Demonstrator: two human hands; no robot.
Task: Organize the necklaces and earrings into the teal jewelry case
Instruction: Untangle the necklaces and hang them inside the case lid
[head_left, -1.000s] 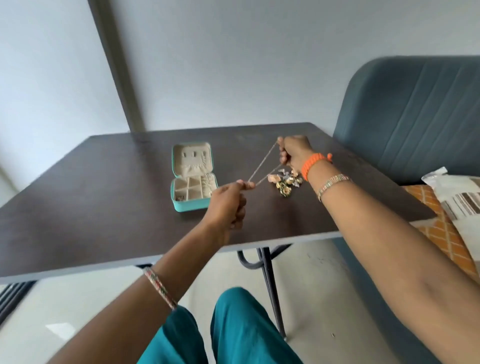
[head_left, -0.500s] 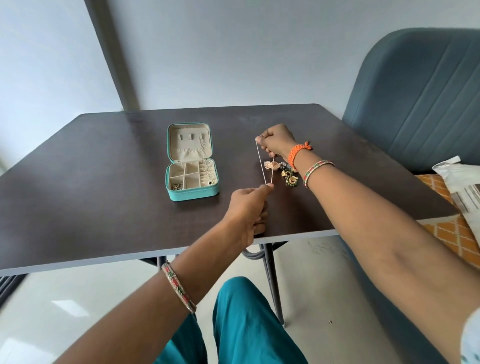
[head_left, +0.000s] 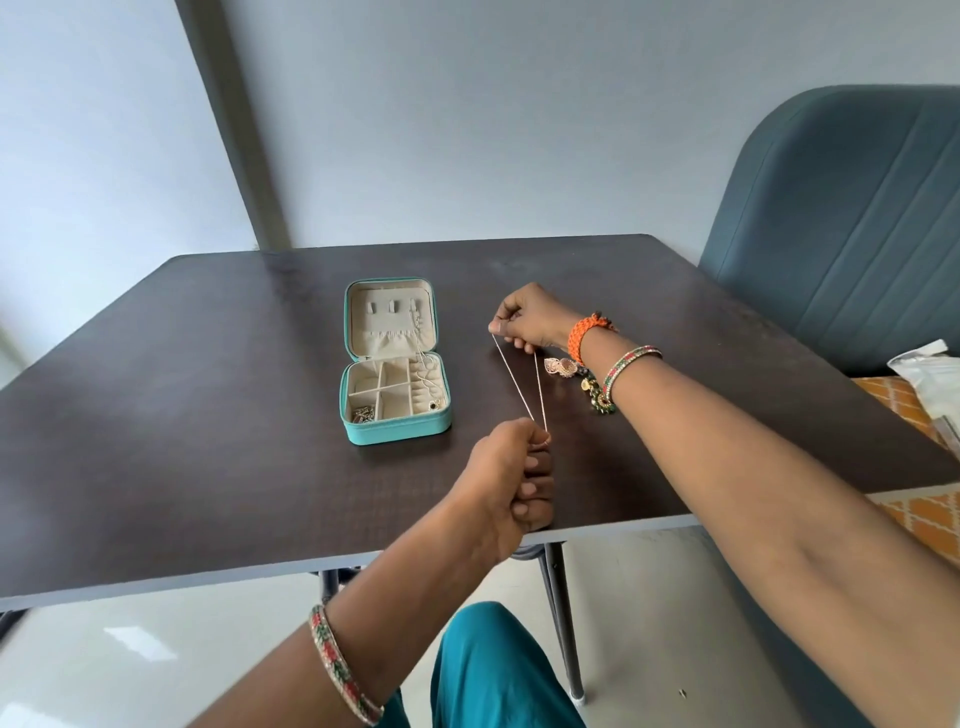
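Right now a thin necklace (head_left: 522, 387) is stretched taut as a doubled chain between both hands above the table (head_left: 208, 415). The left hand (head_left: 506, 475) pinches the near end between thumb and forefinger, other fingers curled under; the right hand (head_left: 527, 317) grips the far end, its fingers closed round the two strands, which spread slightly apart there.

The chain's long axis runs roughly from 6 to 12 o'clock, leaning a little toward 11. The open case (head_left: 395, 410) sits at about 9 o'clock from the chain's middle, near but not touching it. Its lid lies flat at the far side with small hooks and a gathered pocket; one chain already hangs there and trails into the right-hand tray section. A few small pieces lie in the near-left compartment.

The left hand is just beside the case's near right corner, so it looks the nearer one; the right hand would likely carry its end toward the lid hooks at its 9 o'clock. Earrings (head_left: 576, 376) wait just under the right wrist.
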